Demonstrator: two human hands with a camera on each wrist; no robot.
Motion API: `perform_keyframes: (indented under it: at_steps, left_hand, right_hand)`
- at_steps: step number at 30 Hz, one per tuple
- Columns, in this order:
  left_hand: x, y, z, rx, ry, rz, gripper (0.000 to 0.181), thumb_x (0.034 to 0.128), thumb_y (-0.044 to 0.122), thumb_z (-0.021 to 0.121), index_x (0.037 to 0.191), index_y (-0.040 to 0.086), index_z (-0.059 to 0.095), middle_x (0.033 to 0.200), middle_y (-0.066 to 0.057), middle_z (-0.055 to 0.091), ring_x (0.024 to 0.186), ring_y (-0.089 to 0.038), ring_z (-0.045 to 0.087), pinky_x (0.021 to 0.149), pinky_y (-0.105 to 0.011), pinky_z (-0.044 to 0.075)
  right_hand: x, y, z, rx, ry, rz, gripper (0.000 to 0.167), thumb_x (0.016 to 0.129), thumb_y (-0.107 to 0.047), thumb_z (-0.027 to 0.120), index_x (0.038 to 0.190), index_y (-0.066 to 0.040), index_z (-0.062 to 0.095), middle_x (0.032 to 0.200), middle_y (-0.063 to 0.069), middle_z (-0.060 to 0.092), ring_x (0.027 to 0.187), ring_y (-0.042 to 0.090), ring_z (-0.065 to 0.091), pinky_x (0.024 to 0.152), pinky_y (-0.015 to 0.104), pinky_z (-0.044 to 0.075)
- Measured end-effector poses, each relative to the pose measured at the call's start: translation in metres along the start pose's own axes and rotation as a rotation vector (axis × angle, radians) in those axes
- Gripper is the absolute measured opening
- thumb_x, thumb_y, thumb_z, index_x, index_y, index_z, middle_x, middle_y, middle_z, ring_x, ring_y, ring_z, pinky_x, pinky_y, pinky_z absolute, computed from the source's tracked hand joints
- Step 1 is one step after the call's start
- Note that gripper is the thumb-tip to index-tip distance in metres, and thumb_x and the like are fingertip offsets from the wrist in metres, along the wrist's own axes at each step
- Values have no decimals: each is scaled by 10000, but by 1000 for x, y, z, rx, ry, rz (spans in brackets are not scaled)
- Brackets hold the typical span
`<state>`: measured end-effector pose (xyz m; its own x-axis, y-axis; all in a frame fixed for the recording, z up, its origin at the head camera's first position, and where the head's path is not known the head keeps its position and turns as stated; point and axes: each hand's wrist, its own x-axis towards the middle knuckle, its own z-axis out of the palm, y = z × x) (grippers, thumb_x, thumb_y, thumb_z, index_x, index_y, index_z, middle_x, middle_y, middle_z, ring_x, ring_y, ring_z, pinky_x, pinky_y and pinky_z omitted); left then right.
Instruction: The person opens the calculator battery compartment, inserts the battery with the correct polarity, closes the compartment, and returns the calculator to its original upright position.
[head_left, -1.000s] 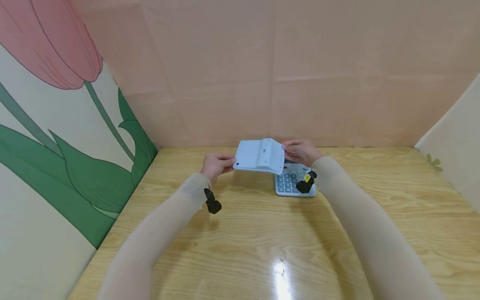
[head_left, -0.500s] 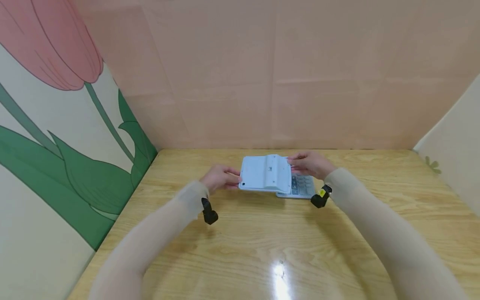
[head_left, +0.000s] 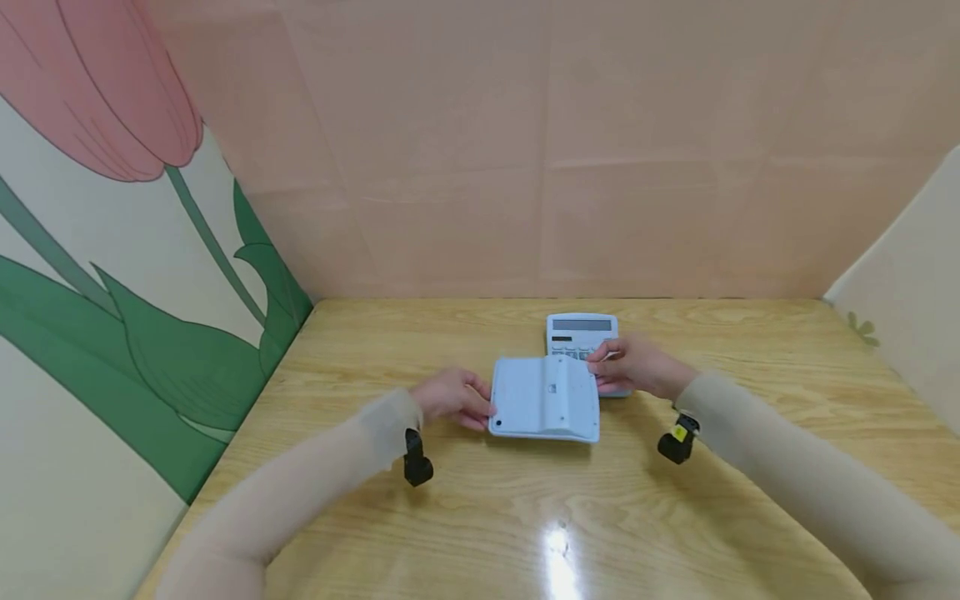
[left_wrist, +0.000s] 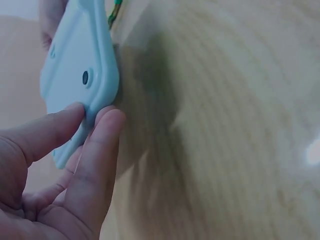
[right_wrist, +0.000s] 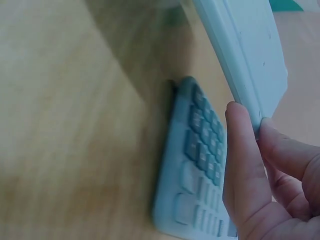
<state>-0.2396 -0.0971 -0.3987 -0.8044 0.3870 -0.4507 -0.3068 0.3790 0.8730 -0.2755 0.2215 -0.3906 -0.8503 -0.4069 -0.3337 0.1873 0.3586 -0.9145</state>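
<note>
A pale blue calculator (head_left: 521, 396) is held above the table with its back facing up, showing a raised ridge, small screws and one dark round foot. My left hand (head_left: 452, 397) pinches its left edge between thumb and fingers, the thumb (left_wrist: 62, 127) on the back. My right hand (head_left: 641, 367) pinches the opposite edge, with a finger (right_wrist: 242, 150) underneath. Behind it, a second pale blue calculator (head_left: 581, 340) lies keys up on the table, partly covered in the head view by the held one and my right hand. The held one's keys are hidden.
The wood-grain table (head_left: 465, 533) runs back to a pinkish cloth wall (head_left: 540, 167). On the left stands a panel with a printed tulip (head_left: 112, 92), and a pale panel (head_left: 911, 308) is at the right.
Both hands have brought the held calculator down and nearer to me, and slightly to the right. The top and display of the calculator on the table have come into view.
</note>
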Motion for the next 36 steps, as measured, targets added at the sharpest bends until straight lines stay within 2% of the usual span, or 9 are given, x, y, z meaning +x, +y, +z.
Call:
perform_keyframes:
  at_steps: [6, 11, 19, 26, 36]
  left_hand:
    - [-3, -6, 11, 6, -35, -55, 123, 872, -29, 674, 919, -23, 560, 769, -120, 657, 623, -178, 650, 671, -318, 628]
    - [-7, -10, 18, 26, -59, -76, 146, 881, -48, 652, 819, 12, 534, 745, -107, 633, 599, -175, 635, 637, -314, 627]
    - [-10, -10, 21, 32, -65, -100, 159, 878, -46, 659, 801, 13, 533, 741, -115, 634, 594, -172, 641, 619, -301, 624]
    - [-12, -12, 24, 35, -49, -104, 162, 865, -62, 667, 785, 7, 545, 721, -114, 634, 578, -162, 635, 616, -294, 623]
    - [-12, -11, 27, 66, -35, -115, 161, 858, -63, 677, 781, 4, 551, 711, -133, 646, 554, -152, 632, 594, -293, 621]
  right_hand:
    - [-10, 11, 6, 2, -28, 28, 228, 962, -48, 583, 1127, 94, 514, 1004, 122, 635, 832, 156, 668, 816, 338, 609]
    - [-15, 20, 14, 29, -40, 38, 180, 967, -33, 568, 1093, 86, 519, 970, 111, 626, 815, 154, 660, 811, 344, 610]
    - [-18, 24, 21, 27, -14, 49, 169, 980, -17, 535, 1112, 89, 530, 1021, 128, 596, 836, 146, 656, 818, 343, 608]
    - [-16, 25, 23, -38, 39, 67, 161, 959, -37, 583, 1085, 61, 561, 994, 113, 596, 800, 152, 650, 786, 343, 616]
    - [-17, 22, 32, -159, 89, 102, 153, 955, -29, 588, 1056, 77, 543, 925, 116, 612, 754, 145, 627, 719, 324, 624]
